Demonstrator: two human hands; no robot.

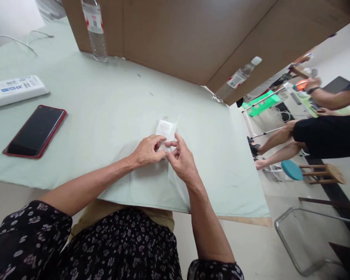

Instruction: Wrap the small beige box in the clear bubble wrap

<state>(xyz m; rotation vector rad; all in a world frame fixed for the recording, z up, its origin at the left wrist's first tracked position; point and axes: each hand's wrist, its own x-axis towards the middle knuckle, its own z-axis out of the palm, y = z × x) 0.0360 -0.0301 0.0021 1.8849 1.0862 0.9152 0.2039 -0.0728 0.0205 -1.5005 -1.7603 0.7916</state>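
A small clear plastic packet (166, 127) with something white inside lies near the middle of the cloth-covered table. Both hands meet at its near end. My left hand (149, 151) comes in from the left, thumb and fingers pinched on the packet's edge. From the right, my right hand (180, 157) also pinches that edge, its thumb tip close to the left thumb. The fingers partly hide the packet's near end. What the white contents are, I cannot make out.
A red-edged phone (35, 131) and a white device (18, 90) lie to the left. Behind stands a large cardboard panel (169, 35), with one water bottle (95, 33) at left and another bottle (236, 79) at right. Beyond the table's right edge are a person (326, 134) and stools (291, 170).
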